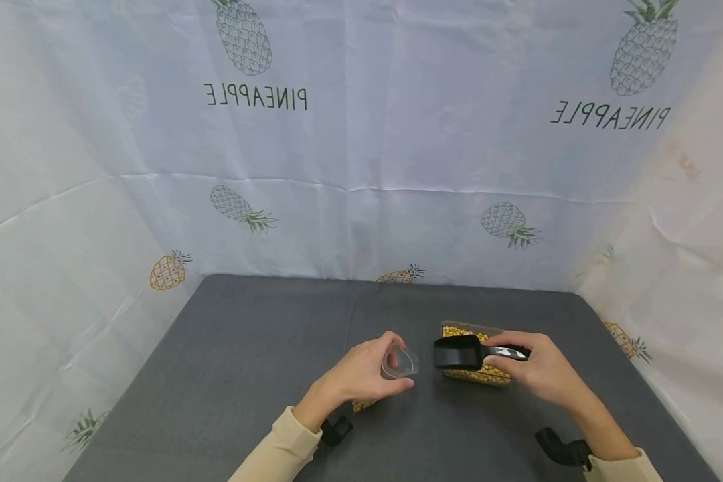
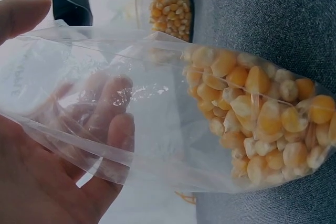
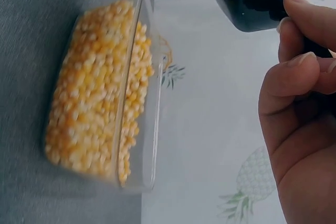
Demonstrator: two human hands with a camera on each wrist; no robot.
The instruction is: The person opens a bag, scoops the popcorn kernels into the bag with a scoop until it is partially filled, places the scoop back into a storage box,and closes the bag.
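My left hand [image 1: 361,370] holds a clear plastic bag [image 1: 406,361] by its mouth, with thumb and fingers curved around the opening. Corn kernels [image 2: 262,124] fill the bag's lower end, best seen in the left wrist view. In my right hand [image 1: 545,371] is the handle of a black scoop [image 1: 458,353], pinched between thumb and fingers. The scoop is above a clear rectangular container [image 3: 150,145] of corn kernels [image 3: 89,93], its bowl pointing left toward the bag. No kernels show in the scoop's dark bowl.
A dark grey tabletop [image 1: 247,355] lies under everything. Pale cloth [image 1: 349,147] printed with pineapples hangs behind the table and along both sides. Black wrist mounts [image 1: 563,448] sit on both forearms.
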